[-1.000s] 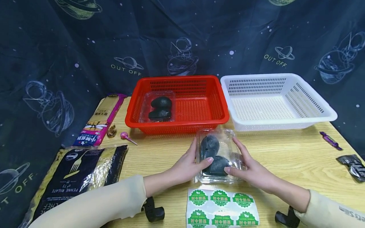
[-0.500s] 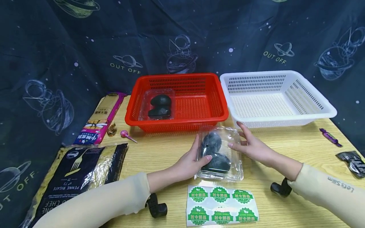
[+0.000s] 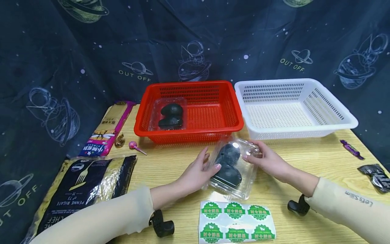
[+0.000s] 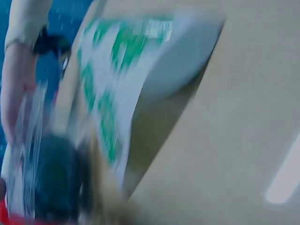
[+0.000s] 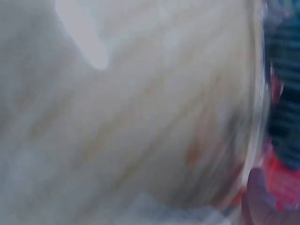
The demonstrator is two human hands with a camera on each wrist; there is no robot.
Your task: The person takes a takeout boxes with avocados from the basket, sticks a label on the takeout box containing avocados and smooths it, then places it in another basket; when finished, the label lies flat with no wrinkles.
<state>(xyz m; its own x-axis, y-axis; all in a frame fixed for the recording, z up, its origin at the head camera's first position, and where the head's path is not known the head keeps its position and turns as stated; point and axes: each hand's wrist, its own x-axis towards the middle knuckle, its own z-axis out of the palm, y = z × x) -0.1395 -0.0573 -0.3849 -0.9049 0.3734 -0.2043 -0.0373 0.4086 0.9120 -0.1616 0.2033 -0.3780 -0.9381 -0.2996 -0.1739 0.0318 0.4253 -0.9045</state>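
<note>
Over the table, in the head view, a clear plastic clamshell box stands tilted and turned askew. Inside are two dark green avocados. My left hand holds the box's left side, its thumb over the lid edge. At the upper right corner, my right hand pinches the box between thumb and fingers, which are partly hidden behind the plastic. The left wrist view catches one avocado through the blurred plastic. In the right wrist view, the thumb lies by the box's edge.
Just in front of the box lies a sheet of green round stickers. Behind are a red basket with another avocado box and a white basket. Pasta bags and a lollipop lie left; wrapped candies right.
The right hand has shifted from the box's lower right side up to its upper right corner. The box has turned clockwise and tilted, while the left hand has moved slightly left.
</note>
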